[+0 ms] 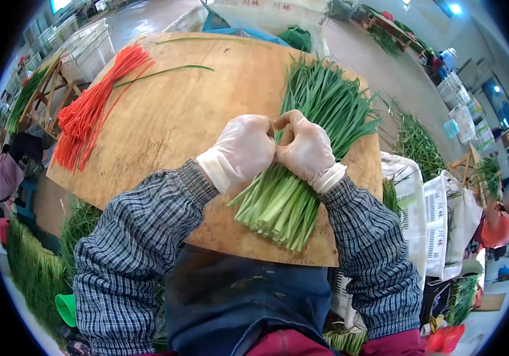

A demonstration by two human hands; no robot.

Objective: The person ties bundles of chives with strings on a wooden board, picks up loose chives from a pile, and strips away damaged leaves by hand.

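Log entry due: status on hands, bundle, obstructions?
Left hand and right hand together over green bundle, grip unclear. Bundle lying on board, stalk ends nearest camera. Red strands off left, apart from bundle.

Leafy green bundle (pixel 330 113), pale stalk ends (pixel 278 219) nearest, on wooden tabletop (pixel 171 107)

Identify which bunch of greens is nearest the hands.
The bunch on the wooden tabletop, directly beneath the left hand and right hand; other greens, like those at lower left, lie off it.
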